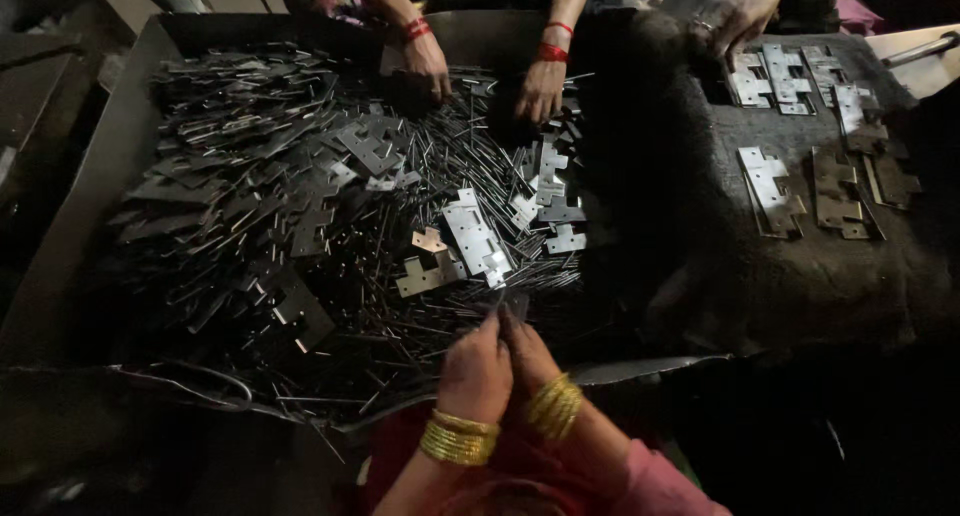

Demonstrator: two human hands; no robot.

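Note:
My left hand (477,368) and my right hand (527,353) are pressed together at the near edge of a large metal tray (95,186). Both sets of fingertips pinch a small dark metal hinge piece (513,304) with a thin pin, held just above the pile. Gold bangles ring both my wrists. The tray is heaped with dark metal hinge leaves (240,166) and a spread of thin metal pins (440,166). A shiny assembled hinge (476,238) lies in the pile just beyond my hands.
Across the tray, another person's two hands (430,64) (541,88), with red wrist threads, reach into the pins. A third person's hand (735,14) rests by rows of finished hinges (785,76) laid on a dark cloth (700,256) at the right.

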